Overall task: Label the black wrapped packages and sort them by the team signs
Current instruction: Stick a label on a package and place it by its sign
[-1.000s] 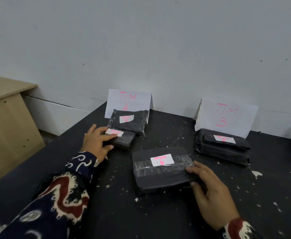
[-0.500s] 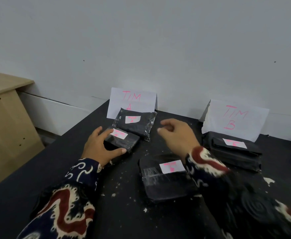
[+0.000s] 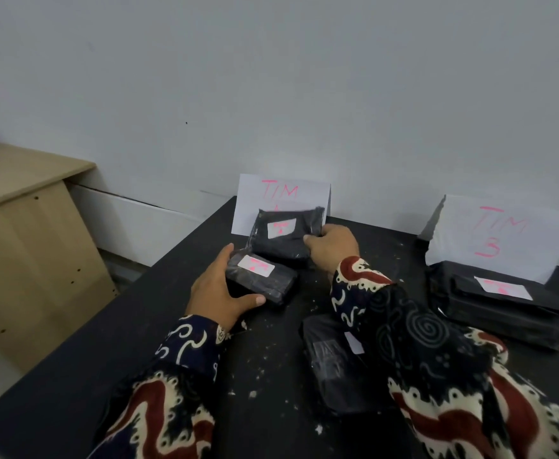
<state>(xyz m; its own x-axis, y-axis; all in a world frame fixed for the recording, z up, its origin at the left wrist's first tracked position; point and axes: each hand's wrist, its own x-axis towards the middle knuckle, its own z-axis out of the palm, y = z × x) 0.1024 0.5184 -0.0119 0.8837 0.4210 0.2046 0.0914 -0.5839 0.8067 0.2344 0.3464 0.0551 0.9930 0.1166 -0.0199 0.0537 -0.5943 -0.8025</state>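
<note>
Two white paper signs lean on the wall: the TIM A sign [image 3: 281, 193] at left and the TIM B sign [image 3: 500, 236] at right. My left hand [image 3: 218, 289] grips a small labelled black package [image 3: 261, 276] below the TIM A sign. My right hand [image 3: 334, 246] holds the right edge of a larger labelled package [image 3: 284, 233], which is tilted up in front of that sign. A flat taped package [image 3: 334, 362] lies near me, partly hidden by my right sleeve. A long labelled package [image 3: 500, 303] rests under the TIM B sign.
The black table [image 3: 258, 385] is strewn with white crumbs. Its left edge runs diagonally, with a light wooden cabinet [image 3: 23, 233] beyond the gap. A grey wall stands right behind the signs.
My right hand left the flat near package, crossed over it and took hold of the larger package at the TIM A sign. My left hand stayed on the small package.
</note>
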